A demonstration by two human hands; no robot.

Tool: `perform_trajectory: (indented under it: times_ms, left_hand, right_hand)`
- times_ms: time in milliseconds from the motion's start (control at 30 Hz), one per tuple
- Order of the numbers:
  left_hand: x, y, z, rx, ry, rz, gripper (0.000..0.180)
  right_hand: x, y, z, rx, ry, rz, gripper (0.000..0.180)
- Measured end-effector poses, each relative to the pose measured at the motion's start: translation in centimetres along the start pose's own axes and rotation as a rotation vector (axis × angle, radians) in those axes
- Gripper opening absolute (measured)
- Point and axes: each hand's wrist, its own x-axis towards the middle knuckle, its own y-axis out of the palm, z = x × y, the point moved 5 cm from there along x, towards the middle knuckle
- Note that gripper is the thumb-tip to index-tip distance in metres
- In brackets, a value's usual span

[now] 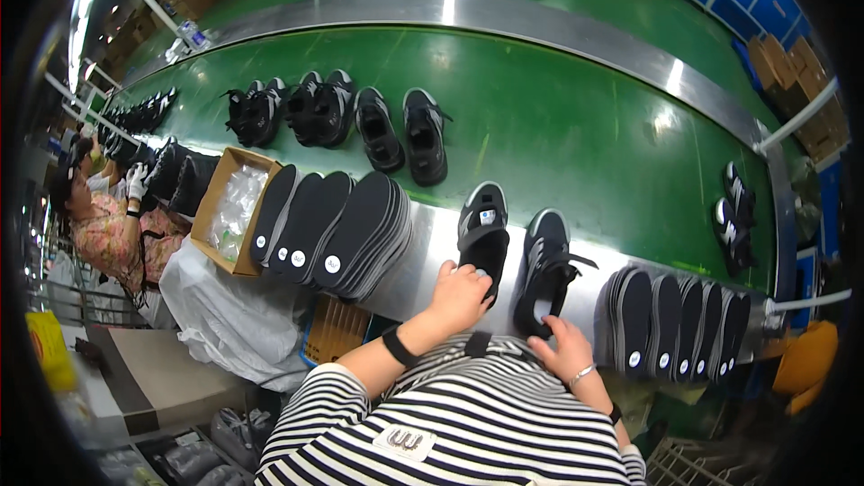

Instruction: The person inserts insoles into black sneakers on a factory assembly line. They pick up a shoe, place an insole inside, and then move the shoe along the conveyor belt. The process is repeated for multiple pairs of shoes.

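Two black sneakers with grey toes stand side by side before me on the metal edge of the line, toes pointing away. My left hand (461, 297) is closed around the heel end of the left sneaker (484, 238), its fingers over the opening. A pale label shows near that shoe's tongue. At the heel of the right sneaker (544, 261), my right hand (567, 348) grips the rim with its fingertips; a light patch shows inside. Stacked black insoles (364, 238) with white round stickers lie to the left, and more insoles (664, 315) lie to the right.
An open carton (219, 216) of clear plastic packets stands left of the insoles. Several black sneakers (425, 137) stand on the green belt (558, 117). One pair (736, 220) lies at the far right. A co-worker (121, 238) with a white glove works at the left.
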Motion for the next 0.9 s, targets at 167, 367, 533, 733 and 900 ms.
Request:
perform_trajectory:
  times_ms: [167,367,533,733,900]
  left_hand:
    - [-0.4,-2.1,1.1,0.001,-0.068,-0.074,0.015]
    - [3.3,0.4,-6.1,-0.579,0.062,-0.177,0.079]
    - [7.8,6.1,-8.1,-0.447,0.085,-0.096,0.091]
    - [8.7,5.9,-7.2,-0.481,0.282,-0.149,0.033]
    - [8.8,4.6,-5.6,-0.380,0.267,-0.156,0.014]
  right_hand:
    - [-0.9,-4.3,-6.5,0.130,0.072,-0.370,0.026]
    - [-5.9,-10.7,-15.7,-0.563,0.171,-0.653,0.029]
    - [-7.2,-11.7,-20.3,-0.528,0.448,-0.411,0.048]
    - [-8.3,-11.3,-20.3,-0.309,0.490,-0.433,0.037]
    - [-7.8,-12.6,-21.3,-0.304,0.461,-0.588,0.034]
